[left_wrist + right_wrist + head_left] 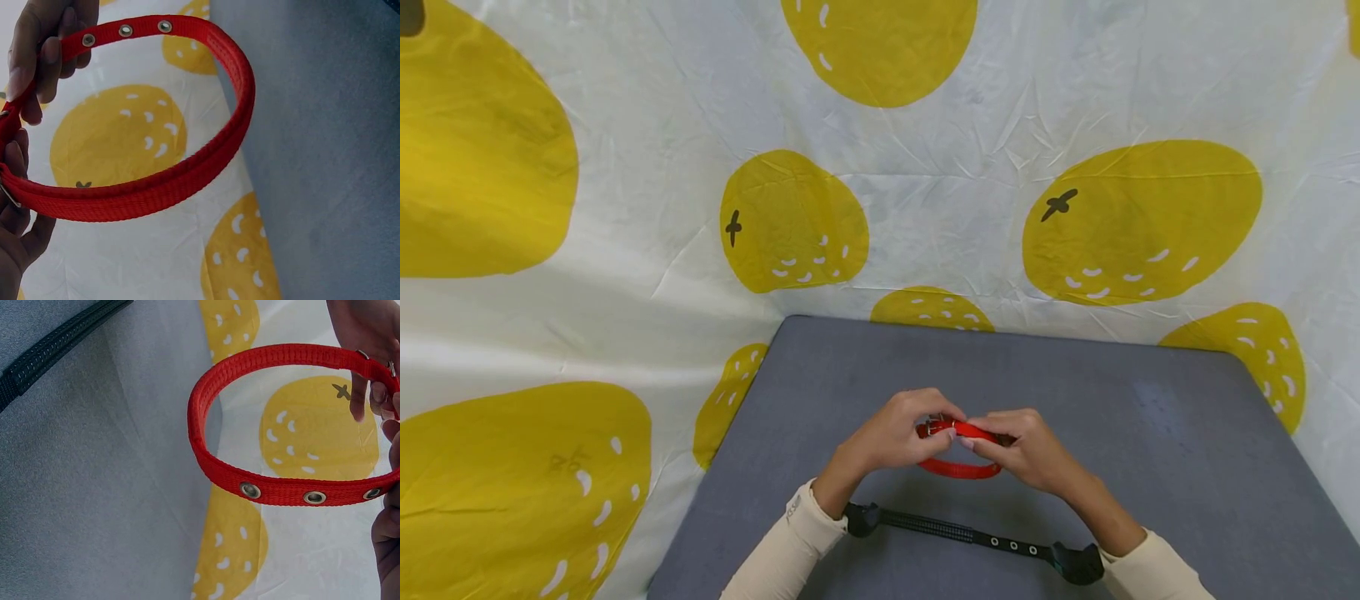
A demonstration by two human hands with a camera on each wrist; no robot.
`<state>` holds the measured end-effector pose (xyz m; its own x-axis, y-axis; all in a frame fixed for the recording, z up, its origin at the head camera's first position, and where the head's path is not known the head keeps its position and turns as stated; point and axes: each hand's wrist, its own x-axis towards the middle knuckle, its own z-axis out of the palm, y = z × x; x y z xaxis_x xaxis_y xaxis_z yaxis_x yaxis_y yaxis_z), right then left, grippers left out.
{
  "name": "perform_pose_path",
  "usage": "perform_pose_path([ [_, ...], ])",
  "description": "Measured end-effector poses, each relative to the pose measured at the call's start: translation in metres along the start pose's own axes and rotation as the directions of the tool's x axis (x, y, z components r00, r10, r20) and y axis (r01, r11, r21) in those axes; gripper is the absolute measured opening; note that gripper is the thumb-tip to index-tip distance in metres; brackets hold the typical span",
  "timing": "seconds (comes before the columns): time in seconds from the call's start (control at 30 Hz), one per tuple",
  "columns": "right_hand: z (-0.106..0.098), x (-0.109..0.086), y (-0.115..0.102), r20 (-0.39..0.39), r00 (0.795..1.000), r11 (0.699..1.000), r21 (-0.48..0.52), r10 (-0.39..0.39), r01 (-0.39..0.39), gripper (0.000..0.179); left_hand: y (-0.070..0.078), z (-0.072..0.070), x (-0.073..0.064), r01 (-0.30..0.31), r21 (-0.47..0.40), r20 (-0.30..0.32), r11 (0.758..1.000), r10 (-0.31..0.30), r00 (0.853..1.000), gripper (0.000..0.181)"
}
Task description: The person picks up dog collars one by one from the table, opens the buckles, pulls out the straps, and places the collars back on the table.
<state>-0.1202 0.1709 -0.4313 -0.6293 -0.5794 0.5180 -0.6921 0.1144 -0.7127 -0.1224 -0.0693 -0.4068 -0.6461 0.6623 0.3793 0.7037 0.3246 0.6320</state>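
A red collar (958, 470) with metal eyelets is bent into a loop, held up above the grey table. My left hand (898, 429) grips it at the buckle end, next to a metal buckle (934, 427). With thumb and fingers my right hand (1030, 450) pinches the strap close beside the left fingertips. In the left wrist view the loop of the red collar (156, 190) hangs out from the fingers. Bare eyelets (314, 497) show along its lower band in the right wrist view. Fingers partly hide the buckle.
A black strap (925, 527) with eyelets lies across the grey table (1045, 375) nearer to me, below both hands. Dark wrist cameras (1075, 563) sit at my cuffs. White cloth (940, 225) printed with yellow fruit hangs behind the table and along its left side.
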Motion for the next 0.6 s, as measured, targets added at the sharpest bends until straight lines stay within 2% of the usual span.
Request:
perform_pose_path([
  [0.13,-0.0012,-0.0014,0.0017,0.006,1.0,1.0,-0.004,0.011,-0.011,0.028,-0.0008,-0.0002,0.0001,-0.025,0.013,0.002,1.0,0.025,1.0,0.02],
  [0.33,-0.0018,-0.001,0.0007,0.005,1.0,1.0,-0.021,0.0,0.0,0.028,-0.0015,0.0003,-0.0008,-0.014,-0.023,-0.005,1.0,0.014,1.0,0.02],
  [0.6,-0.001,-0.0026,0.0029,0.004,1.0,1.0,-0.01,0.007,-0.007,0.03,0.0026,0.0009,-0.0019,0.075,-0.111,-0.018,0.991,-0.077,0.997,0.019],
])
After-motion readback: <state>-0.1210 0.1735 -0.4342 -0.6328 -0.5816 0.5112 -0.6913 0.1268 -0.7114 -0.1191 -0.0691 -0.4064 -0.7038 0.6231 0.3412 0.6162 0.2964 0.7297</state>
